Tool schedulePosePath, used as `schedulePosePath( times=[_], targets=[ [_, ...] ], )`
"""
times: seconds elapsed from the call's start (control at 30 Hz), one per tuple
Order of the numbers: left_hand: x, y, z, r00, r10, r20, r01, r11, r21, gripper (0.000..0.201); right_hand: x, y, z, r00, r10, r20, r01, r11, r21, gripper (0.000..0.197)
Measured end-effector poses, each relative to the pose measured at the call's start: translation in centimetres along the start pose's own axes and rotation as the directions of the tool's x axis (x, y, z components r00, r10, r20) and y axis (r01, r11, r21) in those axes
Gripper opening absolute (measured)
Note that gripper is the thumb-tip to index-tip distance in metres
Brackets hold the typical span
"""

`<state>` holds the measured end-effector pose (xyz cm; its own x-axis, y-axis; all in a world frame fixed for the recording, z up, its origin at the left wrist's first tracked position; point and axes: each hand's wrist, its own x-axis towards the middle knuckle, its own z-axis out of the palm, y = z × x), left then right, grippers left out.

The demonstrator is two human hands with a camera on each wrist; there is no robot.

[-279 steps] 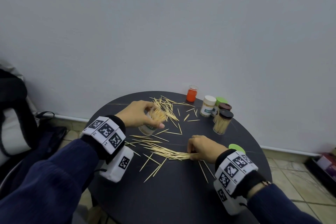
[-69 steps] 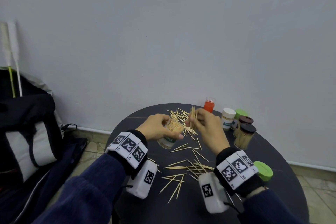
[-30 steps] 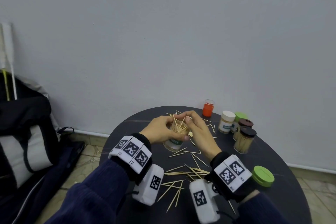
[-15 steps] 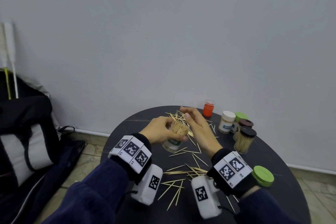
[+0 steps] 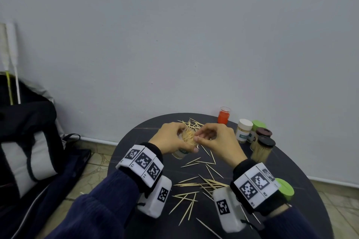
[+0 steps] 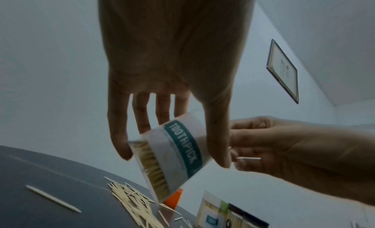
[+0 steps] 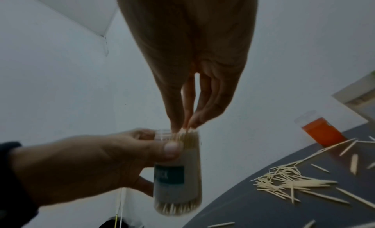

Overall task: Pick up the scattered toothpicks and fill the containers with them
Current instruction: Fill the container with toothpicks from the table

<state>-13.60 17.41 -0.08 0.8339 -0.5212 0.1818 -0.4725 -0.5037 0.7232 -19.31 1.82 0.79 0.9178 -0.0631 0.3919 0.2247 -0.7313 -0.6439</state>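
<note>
"TOOTHPICK" in white on teal label band of clear toothpick container [image 6: 178, 152], other labels unreadable

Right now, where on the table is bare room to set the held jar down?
Bare: the table's left edge beside the left hand, and the right part between the capped jars and green lid. Crowded: loose toothpicks across the middle and far centre.

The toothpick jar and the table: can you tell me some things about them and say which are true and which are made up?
1. The left hand holds the toothpick jar. True.
2. The jar is empty. False: it is packed with toothpicks.
3. The right hand has its fingertips at the jar's mouth. True.
4. The loose green lid is on the held jar. False: it lies on the table.
5. Scattered toothpicks lie on the table. True.
</note>
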Motion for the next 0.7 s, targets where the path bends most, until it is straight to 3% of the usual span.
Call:
schedulePosePath(
  times=[0.13, 0.37, 0.5, 0.57, 0.7],
  targets=[
    [-0.1, -0.3, -0.1, 1.0, 0.003, -0.015, -0.002, 0.997, 0.074, 0.05, 0.1, -0.3, -0.2, 0.994, 0.037, 0.103, -0.031, 0.997, -0.065, 0.006],
    [-0.2, 0.4, -0.1, 0.998, 0.057, -0.018, -0.052, 0.975, 0.216, 0.051, 0.5, 0.1, 0.9, 0.996, -0.024, 0.085, 0.049, 0.951, -0.306, 0.007],
    [-0.4, 0.2, 0.0, 0.998, 0.052, -0.03, -0.04, 0.951, 0.308, 0.053, 0.1, -0.2, 1.1, 0.983, -0.032, 0.183, 0.071, 0.975, -0.212, 0.006],
    [-0.4, 0.0, 0.0, 0.998, 0.049, -0.028, -0.038, 0.951, 0.306, 0.054, 0.1, -0.2, 1.0, 0.985, -0.032, 0.172, 0.063, 0.981, -0.181, 0.005],
    [-0.2, 0.4, 0.2, 0.998, 0.056, -0.021, -0.047, 0.951, 0.306, 0.057, 0.6, 0.1, 0.9, 0.996, -0.003, 0.084, 0.027, 0.959, -0.282, 0.007]
  ],
)
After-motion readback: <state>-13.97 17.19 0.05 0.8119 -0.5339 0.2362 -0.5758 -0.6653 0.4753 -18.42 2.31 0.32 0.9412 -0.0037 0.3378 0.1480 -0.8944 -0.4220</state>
